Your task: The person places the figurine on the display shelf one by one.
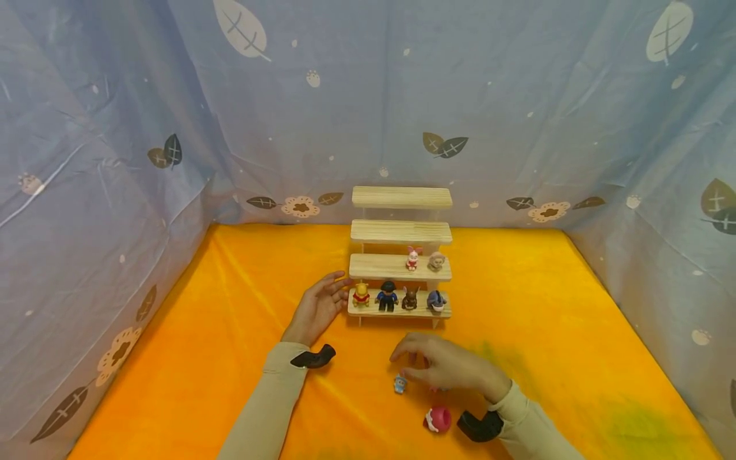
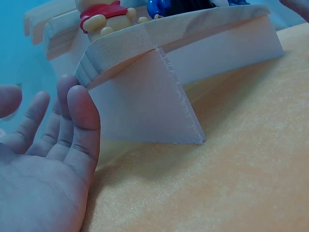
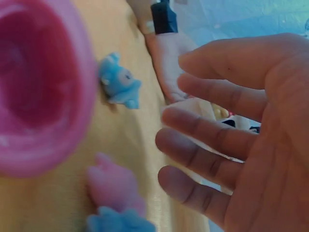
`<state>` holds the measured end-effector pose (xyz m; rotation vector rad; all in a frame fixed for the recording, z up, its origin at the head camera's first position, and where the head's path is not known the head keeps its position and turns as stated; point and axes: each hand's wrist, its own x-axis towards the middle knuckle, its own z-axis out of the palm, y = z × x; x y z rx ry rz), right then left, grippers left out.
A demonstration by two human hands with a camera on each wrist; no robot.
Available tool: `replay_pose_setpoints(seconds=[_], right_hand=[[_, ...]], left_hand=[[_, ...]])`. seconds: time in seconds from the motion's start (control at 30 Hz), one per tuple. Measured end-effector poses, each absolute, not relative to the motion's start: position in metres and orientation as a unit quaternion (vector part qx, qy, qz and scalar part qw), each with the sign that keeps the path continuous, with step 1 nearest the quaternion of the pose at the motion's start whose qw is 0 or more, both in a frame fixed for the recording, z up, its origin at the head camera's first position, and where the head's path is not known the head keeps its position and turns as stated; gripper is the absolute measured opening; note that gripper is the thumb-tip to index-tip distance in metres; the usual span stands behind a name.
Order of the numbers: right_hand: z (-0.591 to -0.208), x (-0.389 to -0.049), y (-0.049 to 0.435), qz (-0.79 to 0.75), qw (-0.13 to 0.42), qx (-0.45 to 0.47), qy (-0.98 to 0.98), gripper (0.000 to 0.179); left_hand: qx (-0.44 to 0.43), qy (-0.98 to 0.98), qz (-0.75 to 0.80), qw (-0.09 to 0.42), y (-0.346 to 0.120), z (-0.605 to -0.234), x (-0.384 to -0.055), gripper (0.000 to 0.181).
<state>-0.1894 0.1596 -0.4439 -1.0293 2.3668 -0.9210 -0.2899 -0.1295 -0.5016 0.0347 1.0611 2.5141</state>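
Observation:
My left hand (image 1: 319, 306) is beside the left end of a tiered wooden stand (image 1: 400, 267), its relaxed fingers at the lowest step's edge. Over the cloth in front of the stand hovers my right hand (image 1: 448, 363), fingers spread and holding nothing. Below it lie a small blue figurine (image 1: 399, 383), a pink figurine (image 3: 113, 186) with a blue part by it, and a pink hollow piece (image 1: 439, 419). On the lowest step stand a Pooh figurine (image 1: 361, 294), a dark-haired toy figure (image 1: 388, 296), a brown figurine (image 1: 410, 298) and an Eeyore figurine (image 1: 436, 301).
The second step carries a Piglet figurine (image 1: 413, 259) and a greyish-beige figurine (image 1: 436, 261). An orange-yellow cloth (image 1: 546, 306) covers the surface. Blue-grey leaf-print curtains (image 1: 374, 83) hang at the back and both sides.

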Motion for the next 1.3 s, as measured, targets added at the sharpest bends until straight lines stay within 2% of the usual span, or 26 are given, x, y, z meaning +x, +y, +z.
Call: replay_pose_setpoints(seconds=[0.33,0.6,0.93,1.17,1.3], right_hand=[[-0.456,-0.184,0.161,-0.329,0.204,-0.39,0.836,0.027],[-0.459,-0.182,0.161,-0.33,0.198,-0.413,0.825,0.017],[-0.459,-0.181,0.157,-0.293,0.202,-0.397,0.846,0.018],[-0.46,-0.182,0.157,-0.292,0.215,-0.393,0.845,0.026],[-0.461,-0.181,0.156,-0.294,0.214,-0.384,0.849,0.02]], left_hand=[[0.018,0.387,0.899,0.203,-0.13,-0.501,-0.289,0.038],[0.026,0.394,0.896,0.202,-0.13,-0.501,-0.288,0.041],[0.022,0.386,0.901,0.199,-0.13,-0.501,-0.288,0.044],[0.024,0.389,0.899,0.201,-0.131,-0.501,-0.288,0.045],[0.025,0.389,0.899,0.202,-0.131,-0.501,-0.288,0.048]])
